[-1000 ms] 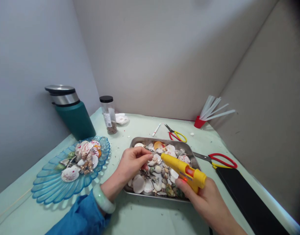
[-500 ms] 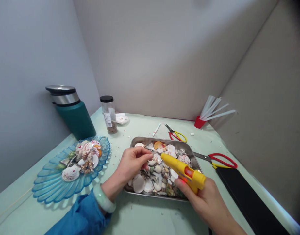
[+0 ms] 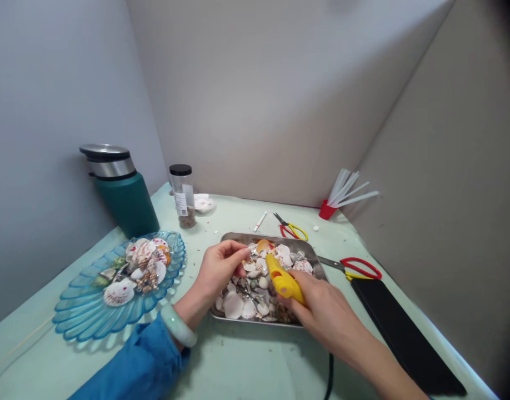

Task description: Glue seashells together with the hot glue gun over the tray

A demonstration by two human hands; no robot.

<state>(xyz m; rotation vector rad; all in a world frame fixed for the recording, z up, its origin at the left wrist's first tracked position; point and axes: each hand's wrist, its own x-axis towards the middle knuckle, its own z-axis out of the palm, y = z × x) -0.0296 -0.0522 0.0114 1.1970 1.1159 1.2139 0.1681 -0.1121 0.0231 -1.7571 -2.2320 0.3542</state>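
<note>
My left hand (image 3: 217, 273) is over the left side of a metal tray (image 3: 259, 322) full of seashells. Thumb and forefinger are pinched together; whatever small thing lies between them is too unclear to name. In my right hand (image 3: 324, 308) is a yellow hot glue gun (image 3: 283, 280), its nozzle pointing up and left, a short way from the left fingertips. White scallop shells (image 3: 233, 305), an orange shell (image 3: 264, 245) and small snail shells lie in the tray, partly hidden by the gun and right hand.
To the left lie a blue scalloped glass plate (image 3: 86, 314) of shells, a green bottle (image 3: 132, 203) and a black-lidded jar (image 3: 184, 197). Behind the tray are a marker (image 3: 260, 221) and scissors (image 3: 294, 229). Rightward are larger scissors (image 3: 359, 268), a black slab (image 3: 399, 328) and glue sticks (image 3: 344, 189) in a red cup.
My right hand has turned the glue gun, so its back end now faces me and its side window is hidden. Its nozzle has shifted slightly left and up. My left hand keeps its pinch.
</note>
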